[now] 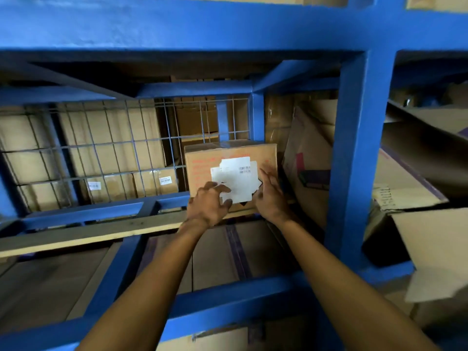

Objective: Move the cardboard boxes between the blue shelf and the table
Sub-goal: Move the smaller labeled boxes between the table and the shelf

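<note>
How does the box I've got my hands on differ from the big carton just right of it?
The box stands square on the shelf board; the carton leans tilted against the blue post. The box is smaller and carries white labels and red print; the carton shows purple markings. The left hand and right hand touch only the box. Both are brown cardboard.

Dim, soft-focus wide-angle view with bowed edges and deep shelf shadows.

The cardboard box (pixel 229 168) stands on the shelf board (pixel 101 230) inside the blue shelf (pixel 354 158), wire mesh (pixel 101 148) behind and left of it, a leaning carton (pixel 307 158) right. Both hands, the left hand (pixel 207 205) and the right hand (pixel 269 196), lie on its front face.
</note>
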